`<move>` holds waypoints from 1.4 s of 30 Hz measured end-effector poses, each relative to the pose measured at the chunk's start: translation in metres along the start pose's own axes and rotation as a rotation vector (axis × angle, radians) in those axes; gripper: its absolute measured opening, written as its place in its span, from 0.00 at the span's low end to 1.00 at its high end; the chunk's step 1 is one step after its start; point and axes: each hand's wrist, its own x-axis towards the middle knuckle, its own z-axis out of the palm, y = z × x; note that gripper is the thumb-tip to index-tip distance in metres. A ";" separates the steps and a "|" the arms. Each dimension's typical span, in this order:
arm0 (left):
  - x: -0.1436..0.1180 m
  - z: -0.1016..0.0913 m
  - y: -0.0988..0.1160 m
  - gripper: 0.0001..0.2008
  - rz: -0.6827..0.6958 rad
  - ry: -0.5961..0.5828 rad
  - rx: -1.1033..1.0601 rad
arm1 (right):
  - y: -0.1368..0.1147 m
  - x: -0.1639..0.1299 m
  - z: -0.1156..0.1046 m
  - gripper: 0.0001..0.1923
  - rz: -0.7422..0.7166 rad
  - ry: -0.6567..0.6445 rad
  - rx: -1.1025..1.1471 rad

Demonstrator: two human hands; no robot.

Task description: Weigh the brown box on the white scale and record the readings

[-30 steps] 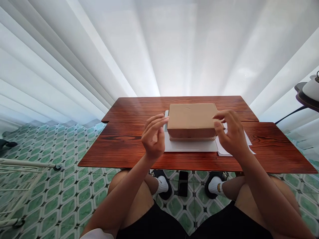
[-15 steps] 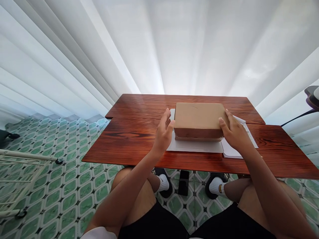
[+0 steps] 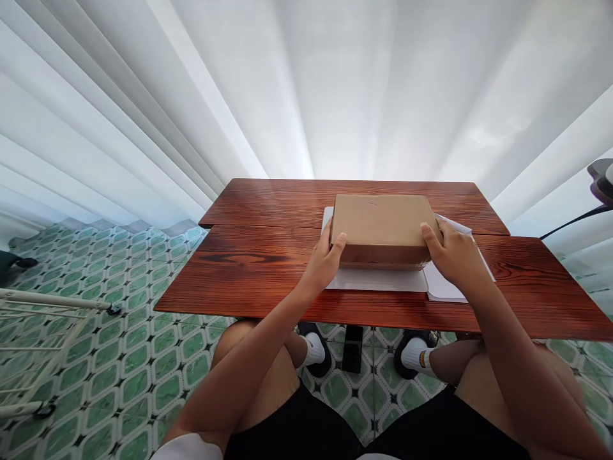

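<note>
A closed brown cardboard box sits on white sheets of paper in the middle of a dark red wooden table. My left hand grips the box's left end, thumb on the top near the front corner. On the right end, my right hand holds the box the same way, its thumb lying on the lid. The fingers of both hands are hidden behind the box's sides.
More white paper pokes out under my right hand. White curtains hang behind the table. A black phone lies on the green tiled floor between my feet. A white wire rack stands at the left.
Both hands came in from hovering beside the box and closed on its two ends. The box itself has stayed on the paper.
</note>
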 end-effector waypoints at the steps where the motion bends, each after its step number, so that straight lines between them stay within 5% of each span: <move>1: 0.000 0.000 -0.001 0.29 0.003 0.005 0.013 | 0.000 0.000 0.001 0.36 -0.005 0.012 -0.010; 14: 0.002 -0.004 -0.006 0.27 0.089 0.071 -0.012 | -0.002 -0.003 0.002 0.40 -0.053 0.060 0.048; 30: 0.005 -0.043 0.011 0.23 0.176 0.291 -0.015 | -0.038 -0.029 0.012 0.41 -0.197 0.017 0.494; 42: -0.004 -0.054 0.009 0.24 0.190 0.324 -0.082 | -0.045 -0.027 0.018 0.40 -0.255 0.089 0.540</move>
